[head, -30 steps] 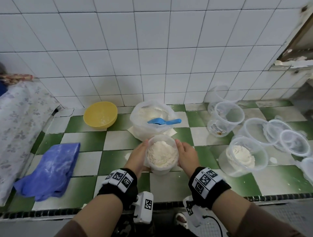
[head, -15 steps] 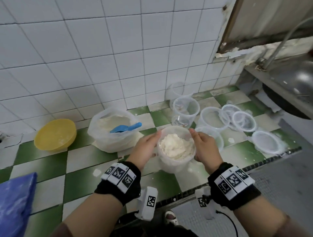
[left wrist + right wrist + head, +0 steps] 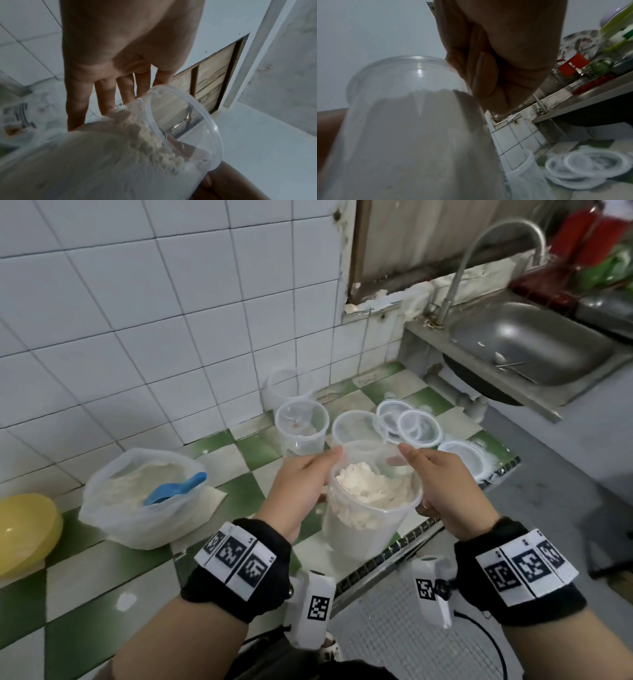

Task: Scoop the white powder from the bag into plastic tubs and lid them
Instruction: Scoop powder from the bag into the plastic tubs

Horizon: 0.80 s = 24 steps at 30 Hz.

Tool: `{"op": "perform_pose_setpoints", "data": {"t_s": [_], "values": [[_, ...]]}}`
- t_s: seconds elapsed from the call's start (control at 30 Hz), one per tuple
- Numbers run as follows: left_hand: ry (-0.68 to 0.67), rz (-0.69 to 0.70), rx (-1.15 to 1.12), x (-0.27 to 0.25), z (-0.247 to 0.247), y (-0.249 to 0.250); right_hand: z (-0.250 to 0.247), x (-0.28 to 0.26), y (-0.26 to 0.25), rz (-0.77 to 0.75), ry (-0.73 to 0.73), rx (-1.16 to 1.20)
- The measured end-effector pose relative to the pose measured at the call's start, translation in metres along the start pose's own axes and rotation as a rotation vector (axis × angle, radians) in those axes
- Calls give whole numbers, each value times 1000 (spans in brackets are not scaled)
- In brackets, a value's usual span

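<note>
two hands hold one tub of white powder above the counter's front edge. the left hand presses its side with straight fingers; the right hand curls against the other side. left sits the bag with a blue scoop; lids lie behind.

The green-and-white checkered tiled counter carries a flour-filled plastic bag, a yellow bowl, 3 empty clear tubs near the wall, and loose overlapping lids.
</note>
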<state>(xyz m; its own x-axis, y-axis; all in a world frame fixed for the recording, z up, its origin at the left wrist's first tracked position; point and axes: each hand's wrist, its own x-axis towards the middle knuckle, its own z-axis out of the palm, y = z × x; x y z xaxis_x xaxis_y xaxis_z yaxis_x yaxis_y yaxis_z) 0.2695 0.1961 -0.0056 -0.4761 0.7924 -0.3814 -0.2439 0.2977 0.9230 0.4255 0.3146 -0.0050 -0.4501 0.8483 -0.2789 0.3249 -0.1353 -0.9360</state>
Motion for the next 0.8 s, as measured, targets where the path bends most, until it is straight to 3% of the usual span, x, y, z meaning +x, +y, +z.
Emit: {"op": "perform_pose_setpoints", "data": {"t_s": [0.4, 0.63, 0.8], "values": [[-188, -62, -16, 37, 80, -13, -72, 22, 26, -45, 170, 5], [-223, -174, -32, 59, 114, -43, -89, 54, 74, -148, 259, -239], [-206, -305, -131, 76, 128, -62, -88, 69, 98, -107, 279, -239]]}}
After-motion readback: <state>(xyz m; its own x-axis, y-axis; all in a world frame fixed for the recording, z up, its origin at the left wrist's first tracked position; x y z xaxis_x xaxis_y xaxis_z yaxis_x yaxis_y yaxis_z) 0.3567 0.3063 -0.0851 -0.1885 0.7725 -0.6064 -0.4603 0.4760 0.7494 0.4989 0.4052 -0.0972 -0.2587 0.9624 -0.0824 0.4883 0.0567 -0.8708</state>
